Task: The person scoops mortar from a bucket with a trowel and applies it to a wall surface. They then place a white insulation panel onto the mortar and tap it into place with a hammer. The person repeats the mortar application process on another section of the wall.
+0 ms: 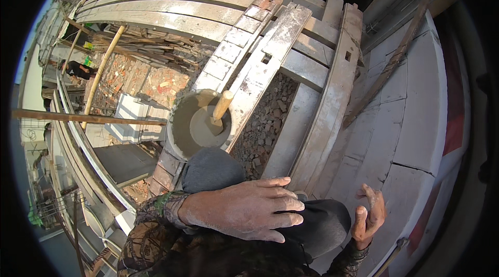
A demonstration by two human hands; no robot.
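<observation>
Our empty left grip (244, 210) and right grip (373, 224) are spread; the trowel (222, 107) leans handle-up in the bucket (180, 121), likely for reach.

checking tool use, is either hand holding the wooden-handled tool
No, the wooden-handled tool sits in the bucket, apart from the left hand and right hand.

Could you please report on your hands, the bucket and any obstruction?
Left hand and right hand open, seemingly empty. Bucket ahead, wooden-handled tool inside. Left knee hiding part of the bucket from view.
</observation>
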